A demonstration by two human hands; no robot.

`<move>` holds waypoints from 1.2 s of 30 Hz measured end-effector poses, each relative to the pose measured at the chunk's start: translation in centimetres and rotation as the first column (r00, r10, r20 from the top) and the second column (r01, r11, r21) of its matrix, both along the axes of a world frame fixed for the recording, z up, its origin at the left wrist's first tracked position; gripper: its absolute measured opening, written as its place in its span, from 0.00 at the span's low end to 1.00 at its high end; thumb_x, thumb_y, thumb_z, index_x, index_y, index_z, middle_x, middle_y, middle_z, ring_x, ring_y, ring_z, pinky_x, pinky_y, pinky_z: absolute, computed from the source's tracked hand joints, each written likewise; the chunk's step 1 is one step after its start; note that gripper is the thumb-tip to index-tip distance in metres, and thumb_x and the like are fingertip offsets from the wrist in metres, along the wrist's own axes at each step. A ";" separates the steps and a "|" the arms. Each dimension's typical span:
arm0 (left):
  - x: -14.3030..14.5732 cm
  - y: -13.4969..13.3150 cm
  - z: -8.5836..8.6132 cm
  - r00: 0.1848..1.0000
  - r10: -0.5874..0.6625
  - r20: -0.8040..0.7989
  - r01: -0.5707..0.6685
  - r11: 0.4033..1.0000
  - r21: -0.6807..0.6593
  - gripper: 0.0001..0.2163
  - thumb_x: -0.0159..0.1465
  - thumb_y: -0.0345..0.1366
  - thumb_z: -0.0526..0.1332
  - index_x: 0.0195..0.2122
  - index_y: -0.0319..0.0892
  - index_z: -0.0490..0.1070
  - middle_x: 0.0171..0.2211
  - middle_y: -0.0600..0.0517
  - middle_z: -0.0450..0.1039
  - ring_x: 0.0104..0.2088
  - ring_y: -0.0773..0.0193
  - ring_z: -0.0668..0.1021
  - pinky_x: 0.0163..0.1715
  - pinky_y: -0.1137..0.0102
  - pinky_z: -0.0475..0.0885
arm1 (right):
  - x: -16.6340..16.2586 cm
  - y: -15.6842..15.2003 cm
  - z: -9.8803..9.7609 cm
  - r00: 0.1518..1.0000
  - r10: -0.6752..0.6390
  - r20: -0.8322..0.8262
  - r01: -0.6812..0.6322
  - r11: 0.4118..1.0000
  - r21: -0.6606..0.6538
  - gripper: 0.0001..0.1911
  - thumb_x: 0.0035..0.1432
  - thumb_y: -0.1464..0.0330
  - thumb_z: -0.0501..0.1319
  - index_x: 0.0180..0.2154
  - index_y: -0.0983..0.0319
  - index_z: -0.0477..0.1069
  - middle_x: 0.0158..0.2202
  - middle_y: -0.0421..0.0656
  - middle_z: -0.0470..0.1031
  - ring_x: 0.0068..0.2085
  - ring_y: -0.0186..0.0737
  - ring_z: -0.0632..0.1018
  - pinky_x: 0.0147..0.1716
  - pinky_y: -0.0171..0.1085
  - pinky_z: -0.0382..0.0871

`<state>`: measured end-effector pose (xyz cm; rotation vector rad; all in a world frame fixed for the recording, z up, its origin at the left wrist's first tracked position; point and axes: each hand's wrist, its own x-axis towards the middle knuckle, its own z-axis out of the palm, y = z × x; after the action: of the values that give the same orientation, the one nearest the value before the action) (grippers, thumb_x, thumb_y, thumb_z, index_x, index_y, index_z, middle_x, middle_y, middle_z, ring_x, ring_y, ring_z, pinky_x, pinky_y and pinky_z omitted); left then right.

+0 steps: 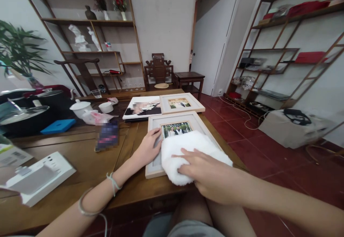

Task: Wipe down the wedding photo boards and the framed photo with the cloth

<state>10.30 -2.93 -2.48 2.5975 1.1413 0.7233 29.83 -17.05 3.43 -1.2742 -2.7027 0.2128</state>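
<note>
A light-wood picture frame (152, 151) lies flat at the table's near edge, a small photo (176, 129) of a couple set inside its wide mat. My left hand (149, 144) grips the frame's left side, fingers bent over the rim. A fluffy white cloth (172, 151) is bunched over the lower and right part of the frame, hiding much of it and the photo's bottom. My right hand (200, 167) presses down on this cloth with its fingers curled into the pile. Just beyond lies a second wooden frame (199, 105) beside a white-edged photo panel (142, 107).
On the wooden table (129, 147) are a white box (48, 178) with a charger, a dark patterned packet (107, 135), a blue box (58, 125), a white teapot (80, 108) and a black pot (27, 117). Shelves (258, 47) stand right, beyond the red tiled floor (247, 151).
</note>
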 end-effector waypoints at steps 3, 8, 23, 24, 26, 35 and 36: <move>-0.1 0.1 -0.1 0.999 -0.020 0.039 0.020 1.000 -0.001 0.18 0.64 0.34 0.46 0.49 0.35 0.68 0.53 0.40 0.66 0.54 0.53 0.68 0.55 0.57 0.61 | -0.5 2.1 -1.2 0.992 -0.121 -0.026 0.122 0.992 0.017 0.28 0.44 0.84 0.48 0.49 0.63 0.63 0.52 0.53 0.65 0.59 0.52 0.59 0.53 0.53 0.57; -0.1 0.1 -0.1 0.997 0.002 0.071 0.000 0.999 -0.034 0.18 0.65 0.35 0.45 0.49 0.34 0.66 0.53 0.39 0.65 0.55 0.54 0.67 0.56 0.57 0.60 | -0.2 9.5 -2.3 0.957 -0.287 0.032 0.281 0.951 0.126 0.34 0.44 0.86 0.46 0.55 0.69 0.55 0.61 0.61 0.48 0.61 0.62 0.50 0.50 0.63 0.53; -0.1 0.3 -1.0 0.805 0.158 0.572 -0.070 0.982 -0.173 0.05 0.64 0.34 0.49 0.40 0.43 0.53 0.41 0.46 0.63 0.44 0.59 0.71 0.48 0.58 0.63 | -2.5 7.2 -1.1 0.980 0.163 0.114 -0.165 0.986 0.005 0.27 0.46 0.86 0.48 0.48 0.66 0.65 0.62 0.53 0.52 0.61 0.59 0.51 0.52 0.61 0.56; -0.1 0.4 -1.1 0.807 0.163 0.568 -0.073 0.981 -0.178 0.06 0.63 0.34 0.50 0.40 0.43 0.53 0.40 0.46 0.63 0.44 0.59 0.70 0.48 0.59 0.63 | -2.0 6.3 -0.9 0.974 0.202 0.104 -0.203 0.979 -0.008 0.26 0.47 0.86 0.48 0.47 0.66 0.66 0.61 0.53 0.53 0.62 0.57 0.50 0.53 0.59 0.55; -0.2 0.5 -1.1 0.813 0.164 0.559 -0.077 0.981 -0.176 0.07 0.62 0.34 0.51 0.40 0.43 0.53 0.41 0.46 0.62 0.45 0.58 0.70 0.48 0.59 0.63 | -1.0 4.6 -0.4 0.965 0.251 0.074 -0.249 0.968 -0.037 0.27 0.46 0.86 0.48 0.47 0.65 0.66 0.61 0.50 0.54 0.62 0.54 0.50 0.55 0.57 0.53; -0.1 0.2 0.0 0.770 0.276 0.575 -0.084 0.937 -0.338 0.24 0.57 0.33 0.59 0.53 0.40 0.50 0.56 0.37 0.53 0.52 0.53 0.69 0.51 0.57 0.63 | 2.4 -0.2 0.9 0.986 0.165 0.000 -0.164 0.981 -0.100 0.29 0.36 0.87 0.47 0.40 0.64 0.69 0.62 0.43 0.54 0.63 0.46 0.50 0.59 0.51 0.48; -0.1 0.2 0.3 0.731 0.354 0.583 -0.088 0.897 -0.434 0.29 0.56 0.33 0.61 0.56 0.40 0.48 0.59 0.36 0.50 0.51 0.52 0.70 0.49 0.58 0.66 | 2.5 -0.5 0.4 0.990 0.143 -0.008 -0.143 0.987 -0.077 0.28 0.35 0.87 0.47 0.39 0.64 0.69 0.62 0.43 0.52 0.63 0.46 0.48 0.60 0.52 0.46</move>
<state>10.16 -2.76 -2.20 1.6682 1.2055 1.1979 32.28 -17.57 3.86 -1.0980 -2.8110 0.3388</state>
